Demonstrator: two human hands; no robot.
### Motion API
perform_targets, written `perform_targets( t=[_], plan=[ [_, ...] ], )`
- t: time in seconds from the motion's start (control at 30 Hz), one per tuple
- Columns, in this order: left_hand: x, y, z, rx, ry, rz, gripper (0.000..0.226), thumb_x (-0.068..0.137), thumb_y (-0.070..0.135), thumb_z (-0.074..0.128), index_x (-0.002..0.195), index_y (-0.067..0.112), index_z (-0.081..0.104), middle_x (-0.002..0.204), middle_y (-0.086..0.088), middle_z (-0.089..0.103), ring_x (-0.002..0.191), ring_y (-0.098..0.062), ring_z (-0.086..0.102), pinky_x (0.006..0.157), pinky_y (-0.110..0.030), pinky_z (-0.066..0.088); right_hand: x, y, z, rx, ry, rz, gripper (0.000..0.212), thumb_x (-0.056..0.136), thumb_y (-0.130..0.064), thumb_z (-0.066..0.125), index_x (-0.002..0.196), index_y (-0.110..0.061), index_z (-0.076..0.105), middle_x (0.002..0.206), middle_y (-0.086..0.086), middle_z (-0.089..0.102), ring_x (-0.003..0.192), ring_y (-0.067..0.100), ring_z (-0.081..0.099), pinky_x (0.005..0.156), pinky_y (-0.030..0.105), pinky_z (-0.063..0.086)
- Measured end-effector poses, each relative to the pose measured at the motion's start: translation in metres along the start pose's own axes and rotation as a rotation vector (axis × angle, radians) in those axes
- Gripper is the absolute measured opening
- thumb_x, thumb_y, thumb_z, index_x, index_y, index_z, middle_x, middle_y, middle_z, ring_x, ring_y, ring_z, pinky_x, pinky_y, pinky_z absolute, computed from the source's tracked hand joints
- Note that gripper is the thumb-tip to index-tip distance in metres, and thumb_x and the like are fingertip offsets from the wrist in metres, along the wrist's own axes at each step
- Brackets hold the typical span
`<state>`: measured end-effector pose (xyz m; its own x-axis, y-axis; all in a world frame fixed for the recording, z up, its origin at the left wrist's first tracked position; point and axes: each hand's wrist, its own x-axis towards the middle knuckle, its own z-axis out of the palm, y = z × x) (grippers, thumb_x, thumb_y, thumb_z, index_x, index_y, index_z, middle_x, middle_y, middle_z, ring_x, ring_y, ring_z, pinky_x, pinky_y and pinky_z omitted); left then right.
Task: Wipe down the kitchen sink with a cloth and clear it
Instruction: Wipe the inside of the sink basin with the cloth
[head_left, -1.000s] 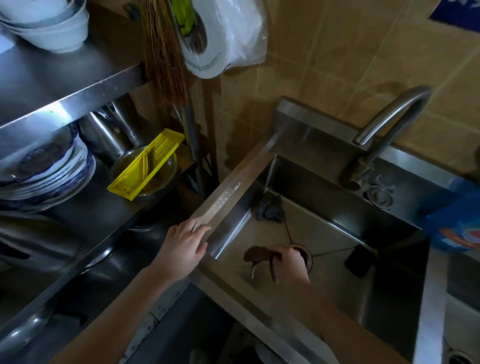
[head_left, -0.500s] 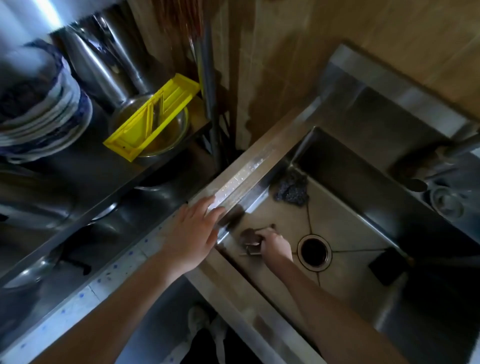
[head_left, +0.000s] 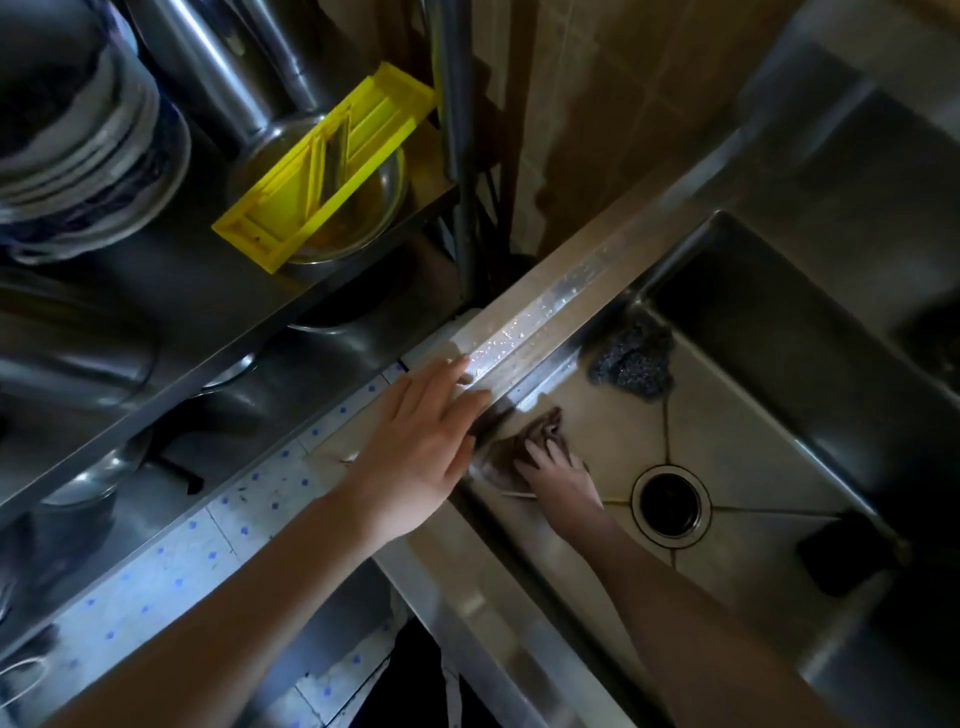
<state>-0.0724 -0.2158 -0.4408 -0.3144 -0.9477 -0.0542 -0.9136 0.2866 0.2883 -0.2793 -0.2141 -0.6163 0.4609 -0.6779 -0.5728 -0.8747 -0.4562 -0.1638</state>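
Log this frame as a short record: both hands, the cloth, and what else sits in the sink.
Left hand: flat, fingers straight, on the wet rim of the stainless steel sink
Right hand: presses the crumpled brown cloth on the basin floor by the left wall
Also in basin: grey wire scourer, black rectangular sponge, round open drain

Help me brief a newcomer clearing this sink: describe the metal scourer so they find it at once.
Start at the steel sink, inside its basin. Past the round drain, in the far corner under the wet rim, lies the metal scourer. It is a grey, glittering tangle, unlike the dull brown cloth under the right hand or the black block.
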Motion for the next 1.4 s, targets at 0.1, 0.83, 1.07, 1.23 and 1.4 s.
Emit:
perform_targets(
  t=[0.1,0.83,1.07,1.23,1.4],
  plan=[
    [0.007,0.006,0.003,0.012,-0.03,0.007,0.043,0.084,0.018,0.061,0.125,0.013,0.052,0.14,-0.017,0.042,0.13,-0.033,0.039,0.105,-0.05,0.034,0.003,0.014,0.0,0.036,0.005,0.068,0.054,0.093,-0.012,0.041,0.143,-0.031,0.031,0.157,-0.004,0.017,0.145,0.024,0.015,0.111,0.045,0.024],
    [0.018,0.031,0.001,0.026,-0.036,0.065,0.038,0.08,0.008,0.064,0.118,0.01,0.057,0.139,-0.021,0.043,0.131,-0.04,0.037,0.104,-0.055,0.035,-0.091,0.036,0.042,-0.063,-0.162,-0.117,0.051,0.089,-0.004,0.049,0.138,-0.011,0.04,0.151,0.013,0.028,0.137,0.035,0.027,0.109,0.048,0.031],
    [0.014,0.026,0.014,0.045,-0.039,0.081,0.041,0.079,0.012,0.063,0.118,0.012,0.053,0.139,-0.022,0.042,0.132,-0.041,0.035,0.109,-0.056,0.027,-0.027,0.018,0.029,-0.138,-0.016,-0.23,0.047,0.086,-0.015,0.056,0.131,-0.016,0.043,0.15,0.009,0.029,0.139,0.034,0.022,0.105,0.049,0.028],
    [0.016,0.03,0.016,0.064,-0.031,0.075,0.051,0.074,0.012,0.066,0.122,0.016,0.051,0.139,-0.021,0.042,0.133,-0.04,0.035,0.106,-0.055,0.03,-0.016,0.045,0.021,-0.148,0.032,-0.167,0.037,0.093,-0.015,0.046,0.13,-0.02,0.043,0.149,0.0,0.033,0.139,0.026,0.026,0.103,0.043,0.031],
    [0.019,0.035,0.015,0.076,-0.025,0.075,0.042,0.076,0.01,0.067,0.117,0.011,0.058,0.138,-0.022,0.044,0.13,-0.038,0.04,0.099,-0.055,0.037,-0.02,0.093,0.003,-0.1,0.01,-0.126,0.032,0.093,-0.017,0.043,0.123,-0.019,0.051,0.146,-0.001,0.038,0.132,0.022,0.035,0.095,0.04,0.037]
  ],
)
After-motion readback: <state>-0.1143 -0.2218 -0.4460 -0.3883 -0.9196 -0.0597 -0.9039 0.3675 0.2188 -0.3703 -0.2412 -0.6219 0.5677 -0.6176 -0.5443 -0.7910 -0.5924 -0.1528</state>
